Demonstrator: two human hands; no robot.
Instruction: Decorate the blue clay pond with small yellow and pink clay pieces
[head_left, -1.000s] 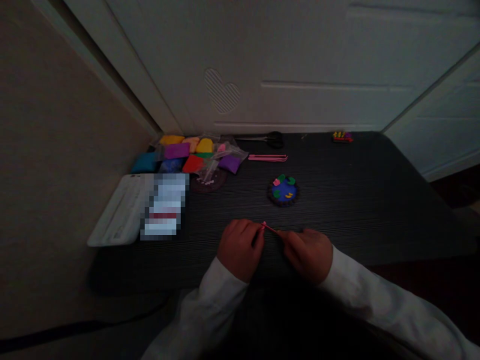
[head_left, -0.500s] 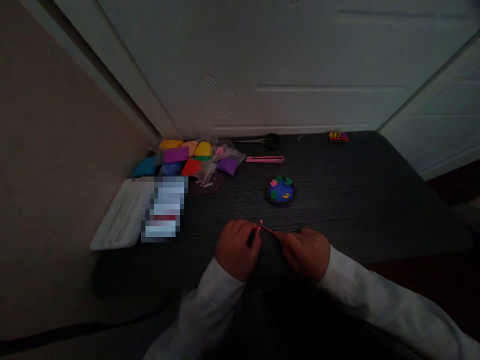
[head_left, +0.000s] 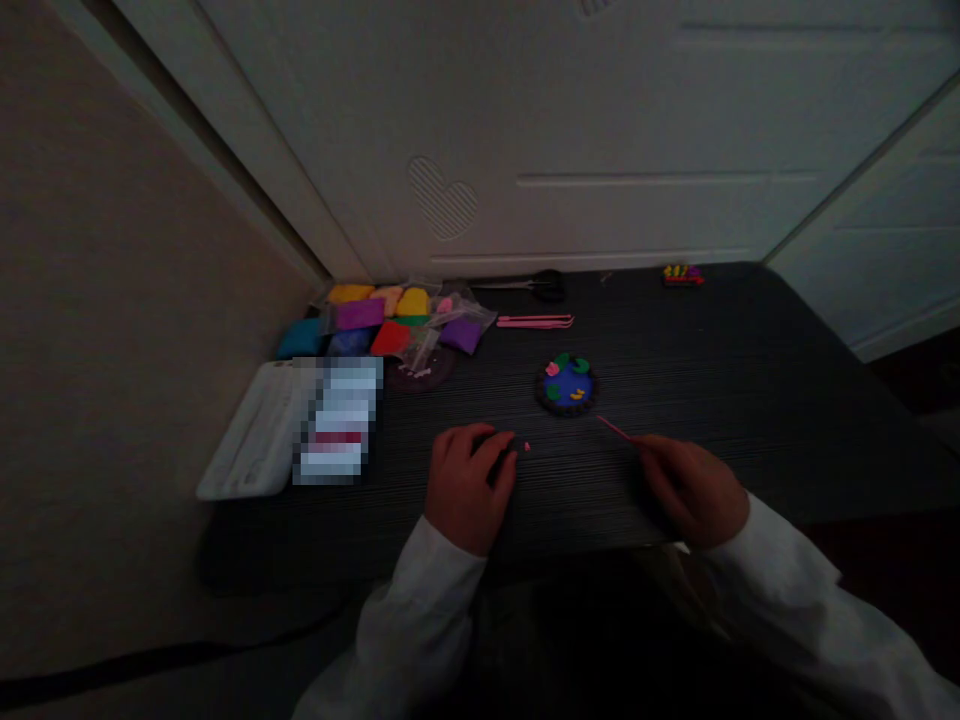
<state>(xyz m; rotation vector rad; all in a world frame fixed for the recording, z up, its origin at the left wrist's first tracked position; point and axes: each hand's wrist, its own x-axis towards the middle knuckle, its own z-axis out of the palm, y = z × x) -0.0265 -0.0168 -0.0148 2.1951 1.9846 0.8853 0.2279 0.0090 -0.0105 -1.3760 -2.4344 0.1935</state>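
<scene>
Dark striped surface (head_left: 750,400): brown-rimmed blue clay disc (head_left: 568,386) stands decorated, tiny pink clay piece (head_left: 527,447) lies unattached; right fingers (head_left: 652,449) grip slender pink tool (head_left: 616,429), left fingers (head_left: 489,443) parted.

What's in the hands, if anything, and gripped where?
Right hand grips a thin pink tool behind its free tip; rear end hidden. Left hand: nothing visibly held; small pink piece beside it.

Dk tbl (head_left: 750,400) has pkts (head_left: 360,315), scissors (head_left: 529,285), pink tools (head_left: 534,324), blue disc (head_left: 568,384), pink bit (head_left: 527,447).
</scene>
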